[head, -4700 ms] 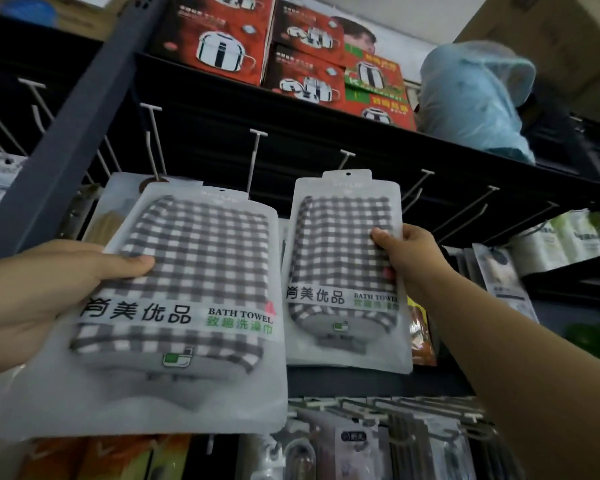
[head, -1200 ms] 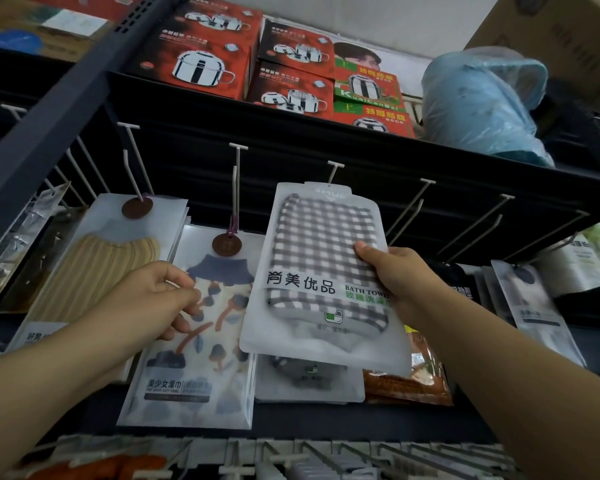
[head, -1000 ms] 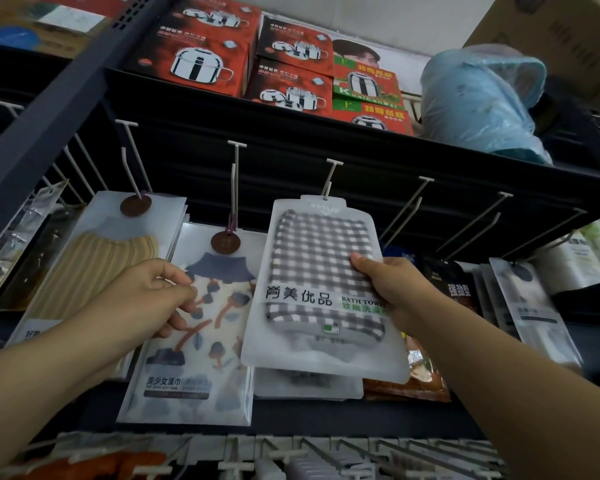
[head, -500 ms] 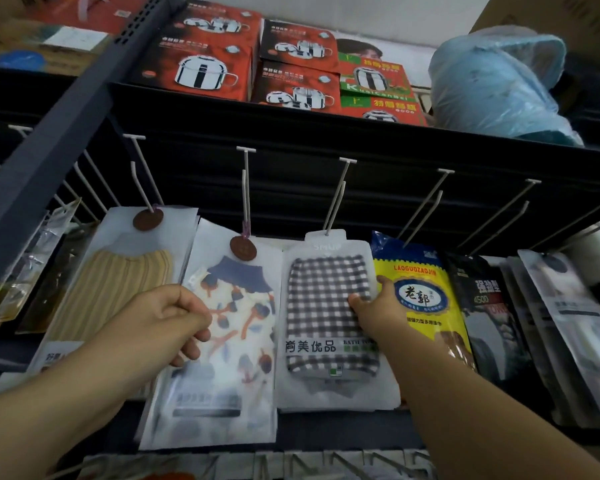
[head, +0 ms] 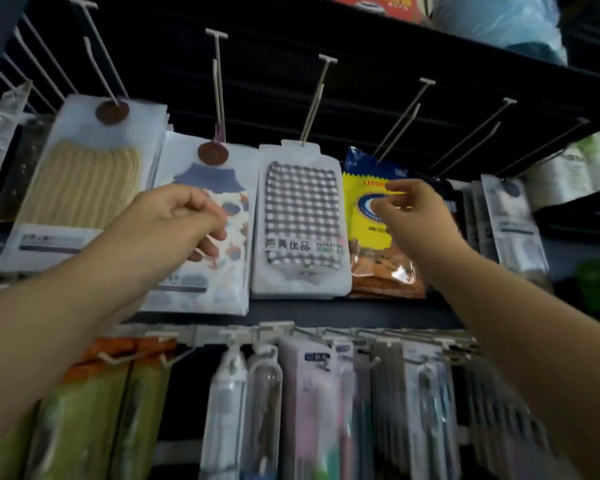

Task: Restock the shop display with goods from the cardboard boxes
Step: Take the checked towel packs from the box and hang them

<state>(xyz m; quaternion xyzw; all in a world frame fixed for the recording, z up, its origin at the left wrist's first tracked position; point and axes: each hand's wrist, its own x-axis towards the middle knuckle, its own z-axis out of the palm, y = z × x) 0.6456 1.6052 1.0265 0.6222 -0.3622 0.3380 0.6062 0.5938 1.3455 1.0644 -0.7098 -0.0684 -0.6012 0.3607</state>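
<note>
The checked towel pack (head: 302, 220) hangs on its hook (head: 314, 102); my left hand (head: 174, 223) and right hand (head: 413, 216) hover loosely curled, holding nothing.

A dark slatted display wall (head: 284, 81) carries rows of white wire pegs (head: 312, 98). On the upper row hang, left to right, a packet with a beige ribbed cloth (head: 80, 174), a packet with a blue-patterned cloth (head: 219, 271), the checked bath towel packet (head: 300, 220) and a yellow snack bag (head: 371, 237) — each just beside the next. A lower rail (head: 291, 334) holds blurred packets — greenish ones (head: 94, 410) at left, pale narrow ones (head: 309, 393) further right.
</note>
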